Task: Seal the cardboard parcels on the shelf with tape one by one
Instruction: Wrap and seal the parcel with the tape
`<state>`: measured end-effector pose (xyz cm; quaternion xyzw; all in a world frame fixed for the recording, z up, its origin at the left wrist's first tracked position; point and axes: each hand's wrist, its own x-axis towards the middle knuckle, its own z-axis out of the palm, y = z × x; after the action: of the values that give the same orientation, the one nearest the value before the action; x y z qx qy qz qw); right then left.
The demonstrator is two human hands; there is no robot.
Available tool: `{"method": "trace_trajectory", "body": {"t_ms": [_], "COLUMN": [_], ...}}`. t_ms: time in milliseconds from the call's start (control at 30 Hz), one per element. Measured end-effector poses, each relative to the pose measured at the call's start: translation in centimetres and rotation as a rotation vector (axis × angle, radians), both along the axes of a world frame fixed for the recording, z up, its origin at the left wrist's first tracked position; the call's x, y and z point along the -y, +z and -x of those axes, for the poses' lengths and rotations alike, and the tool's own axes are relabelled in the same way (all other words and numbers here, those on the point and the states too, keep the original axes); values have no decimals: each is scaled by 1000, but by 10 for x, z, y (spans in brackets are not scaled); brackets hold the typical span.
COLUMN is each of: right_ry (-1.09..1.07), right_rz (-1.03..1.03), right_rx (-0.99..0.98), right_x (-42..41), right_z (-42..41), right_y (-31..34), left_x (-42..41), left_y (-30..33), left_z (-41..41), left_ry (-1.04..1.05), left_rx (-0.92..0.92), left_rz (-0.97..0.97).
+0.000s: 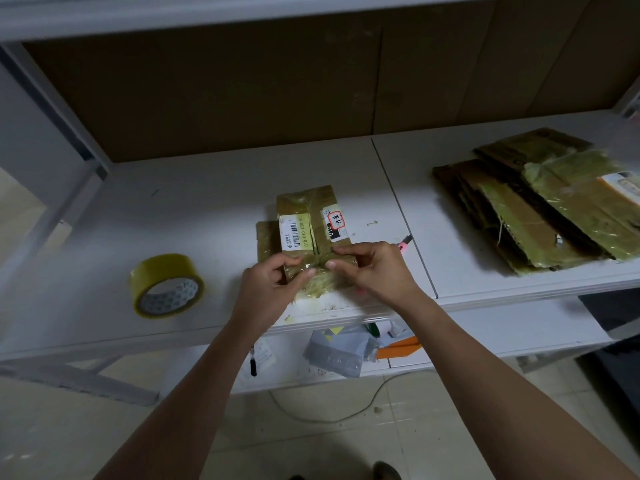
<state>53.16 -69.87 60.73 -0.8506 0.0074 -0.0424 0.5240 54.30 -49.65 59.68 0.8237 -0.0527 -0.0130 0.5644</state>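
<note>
While the parcel (pixel 306 230) lay at the shelf's (pixel 207 188) front edge, my left hand (pixel 268 284) and right hand (pixel 375 268) pinched its near end; pressing tape flat, thumbs outward, seemed wisest.

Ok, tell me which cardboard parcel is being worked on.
The small labelled parcel at shelf centre, both hands pinching its near end; the flattened pile on the right lies untouched.

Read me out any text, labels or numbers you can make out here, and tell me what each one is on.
"010": black patch on the right-hand sticker of the parcel.
White barcode label on the parcel: digits too blurred to read reliably.
Red-framed handwritten stamp: illegible.
Label on the stacked cardboard at right: too blurred.
Tape roll core: pattern only.
</note>
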Motion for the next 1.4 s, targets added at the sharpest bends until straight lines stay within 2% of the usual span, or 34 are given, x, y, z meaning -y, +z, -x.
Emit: {"method": "trace_trajectory", "body": {"t_ms": [200, 300, 433, 467, 567, 600, 667, 767, 900, 1067, 1133, 1200, 1300, 1400], "right_ry": [-47, -34, 73, 51, -127, -168, -152, -82, -58, -78, -115, -97, -34, 20], "right_rz": [92, 123, 90, 93, 295, 275, 70, -155, -172, -451, -454, -446, -455, -387], "right_rx": [106, 77, -45, -87, -127, -148, -232, -354, -339, -307, -246, -234, -232, -120], "right_x": [-9, -5, 11, 15, 25, 25, 18, 5, -1, 0, -1, 0, 3, 2], "right_z": [-6, -4, 1, -2, -21, -27, -32, -33, -31, -32, -31, -26, -15, -5], "right_y": [-5, 0, 13, 16, 25, 26, 29, 32, 48, 74, 79, 75, 62, 53], "left_x": [8, 5, -8, -12, -15, -13, -5, 6, 5, -1, -1, 0, 4, 6], "left_y": [1, 7, 18, 23, 37, 41, 46, 47, 55, 88, 97, 99, 89, 77], "left_z": [0, 3, -1, -6, -20, -23, -26, -30, -32, -31, -31, -27, -13, -6], "left_ry": [50, 11, -38, -6, 83, 74, 30, 21, 55, 49, 53, 32, -28, -12], "left_rx": [-4, -38, -200, -207, -153, -175, -301, -450, -335, -75, -61, -130, -100, -63], "left_rz": [-14, 28, 182, 148, -90, -136, -152, -50, 17, 179, 303, 397, 256, 194]}}
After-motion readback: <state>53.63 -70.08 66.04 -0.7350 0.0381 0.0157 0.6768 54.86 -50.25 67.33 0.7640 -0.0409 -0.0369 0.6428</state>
